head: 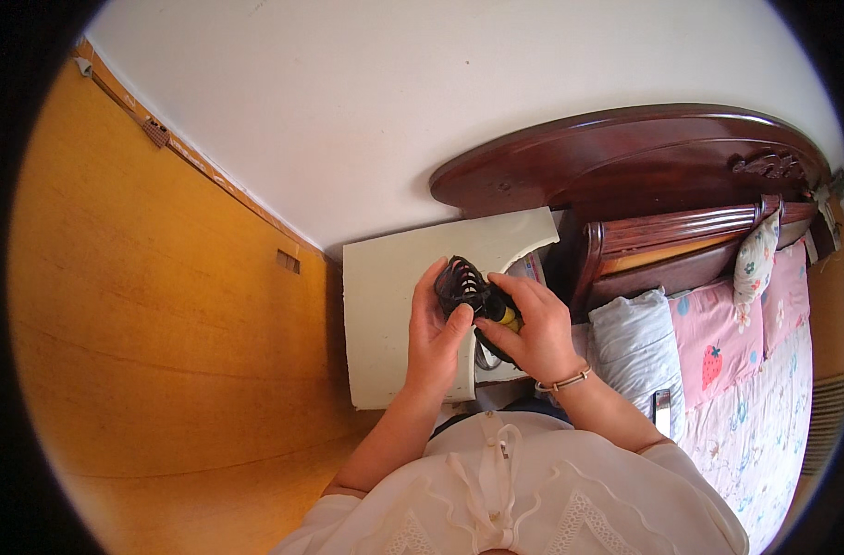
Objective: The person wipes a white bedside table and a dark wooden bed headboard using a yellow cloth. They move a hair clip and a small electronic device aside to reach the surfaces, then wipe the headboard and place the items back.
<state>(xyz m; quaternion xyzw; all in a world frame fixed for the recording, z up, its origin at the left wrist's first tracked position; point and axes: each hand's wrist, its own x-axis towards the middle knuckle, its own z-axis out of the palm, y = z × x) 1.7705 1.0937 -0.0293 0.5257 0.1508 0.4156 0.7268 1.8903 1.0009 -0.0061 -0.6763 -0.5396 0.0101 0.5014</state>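
Both hands are raised in front of my chest, around a small black object (pixel 461 283) with a row of pale bands across its opening. Its exact kind is hard to tell. My left hand (pixel 437 326) grips it from the left, thumb on the near side and fingers behind. On the other side, my right hand (pixel 536 320) pinches its dark right-hand part, where a yellow piece (pixel 510 320) shows beside the fingers. The right palm hides some of that part. Below the hands is a cream-coloured cabinet top (pixel 387 326) with a curved cut-out edge.
Dark items lie on a lower shelf (pixel 501 374) under the cut-out. To the right stands a bed with a dark wooden headboard (pixel 644 159), a grey-blue pillow (pixel 633 340), pink pillows (pixel 716 333) and a phone (pixel 662 411). A yellow-brown wooden panel (pixel 186 312) fills the left.
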